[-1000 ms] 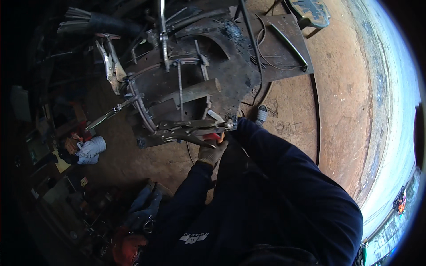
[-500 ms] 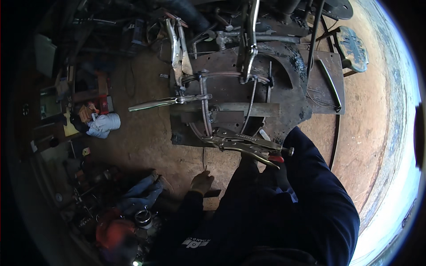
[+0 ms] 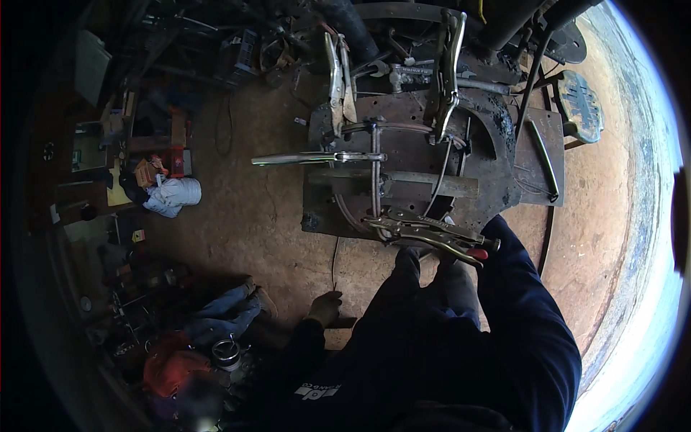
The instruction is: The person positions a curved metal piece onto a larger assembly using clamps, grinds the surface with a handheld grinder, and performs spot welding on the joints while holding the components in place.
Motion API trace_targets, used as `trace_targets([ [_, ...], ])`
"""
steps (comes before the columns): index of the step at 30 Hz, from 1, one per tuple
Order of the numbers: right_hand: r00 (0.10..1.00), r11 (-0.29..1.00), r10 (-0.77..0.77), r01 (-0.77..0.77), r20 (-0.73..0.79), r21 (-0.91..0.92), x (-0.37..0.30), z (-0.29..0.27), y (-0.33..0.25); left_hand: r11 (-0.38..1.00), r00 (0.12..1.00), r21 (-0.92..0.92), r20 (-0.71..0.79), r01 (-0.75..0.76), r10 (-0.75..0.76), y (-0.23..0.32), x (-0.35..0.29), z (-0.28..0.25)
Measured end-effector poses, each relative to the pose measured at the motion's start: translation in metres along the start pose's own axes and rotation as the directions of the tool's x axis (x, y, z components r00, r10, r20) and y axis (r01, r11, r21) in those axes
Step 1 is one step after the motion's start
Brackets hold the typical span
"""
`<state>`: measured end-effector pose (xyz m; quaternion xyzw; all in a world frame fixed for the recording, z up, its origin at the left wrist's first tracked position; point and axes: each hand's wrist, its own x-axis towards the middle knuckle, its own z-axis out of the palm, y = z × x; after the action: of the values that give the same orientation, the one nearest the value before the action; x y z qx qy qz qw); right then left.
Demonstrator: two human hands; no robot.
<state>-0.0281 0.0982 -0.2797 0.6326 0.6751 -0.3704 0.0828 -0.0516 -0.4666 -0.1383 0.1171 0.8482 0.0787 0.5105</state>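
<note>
My left hand (image 3: 324, 309), in a dark glove, hangs low in front of the steel table (image 3: 497, 189). Its fingers are closed on a thin rod (image 3: 335, 263) that points up toward the table's front edge. My right sleeve (image 3: 529, 288) reaches to the table's near right corner; the hand at its end is hidden. On the table lies a ring-like frame of bent steel bars (image 3: 376, 173). Locking pliers (image 3: 432, 234) with a red-tipped lever grip its near side, close to my right sleeve. More locking pliers (image 3: 309, 158) clamp its left and far sides.
Wrenches (image 3: 414, 70) and a dark pipe (image 3: 345, 29) crowd the table's far side. A stool (image 3: 579, 104) stands at the far right. At the lower left, another person (image 3: 227, 313) in jeans is low down beside a metal container (image 3: 226, 353). A pale bundle (image 3: 175, 196) sits at left.
The view has shifted, so the table, frame and pliers appear farther right. My left hand sits slightly lower, with the thin rod still in it.
</note>
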Motion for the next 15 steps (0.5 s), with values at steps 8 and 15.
trace_targets([
  [8, 1.0, 0.999, -0.024, 0.025, 0.012, -0.046, -0.033, 0.003, 0.015, 0.86, 0.991, -0.51, -0.125, -0.03, -0.039, -0.016, 0.0, -0.059],
  [15, 0.999, 0.996, -0.045, 0.045, 0.005, -0.073, -0.05, 0.009, 0.035, 0.641, 0.962, -0.761, -0.24, -0.104, -0.13, 0.064, -0.043, -0.196],
])
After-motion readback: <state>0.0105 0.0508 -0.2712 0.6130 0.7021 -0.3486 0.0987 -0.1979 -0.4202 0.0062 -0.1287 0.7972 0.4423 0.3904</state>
